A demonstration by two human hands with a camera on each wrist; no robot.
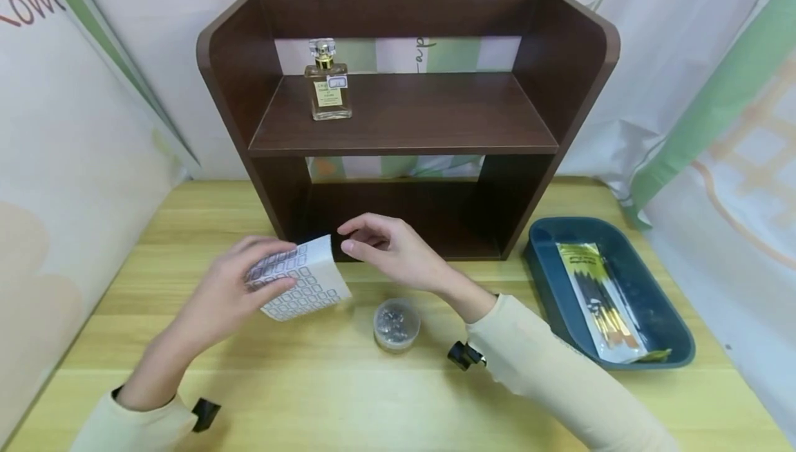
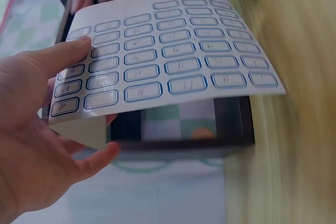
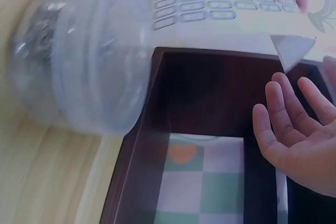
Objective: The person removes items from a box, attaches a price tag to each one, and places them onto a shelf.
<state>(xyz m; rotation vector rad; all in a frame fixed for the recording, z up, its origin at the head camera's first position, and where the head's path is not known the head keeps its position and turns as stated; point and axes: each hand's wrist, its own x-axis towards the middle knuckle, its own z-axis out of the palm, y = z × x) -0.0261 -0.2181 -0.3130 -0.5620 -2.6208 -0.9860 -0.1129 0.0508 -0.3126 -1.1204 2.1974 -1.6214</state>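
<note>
My left hand (image 1: pixel 225 291) grips a bent sheet of label stickers (image 1: pixel 305 285), thumb on one face and fingers behind. Rows of blue-bordered labels (image 2: pixel 178 36) with handwritten marks cover it in the left wrist view; a few spots along one end are bare. Just right of the sheet hovers my right hand (image 1: pixel 404 253), its fingers (image 3: pixel 283 121) loosely bent and apart from the paper, with nothing seen between them. One corner of the sheet (image 3: pixel 292 49) folds over near those fingertips. Below the hands, a round clear tub (image 1: pixel 396 325) holds small shiny pieces.
A dark brown two-level shelf (image 1: pixel 404 113) stands at the back. On its upper board, at the left, is a perfume bottle (image 1: pixel 327 82) bearing a small blue-edged label. To the right, a dark teal basin (image 1: pixel 674 314) contains a packet of paintbrushes (image 1: pixel 600 300).
</note>
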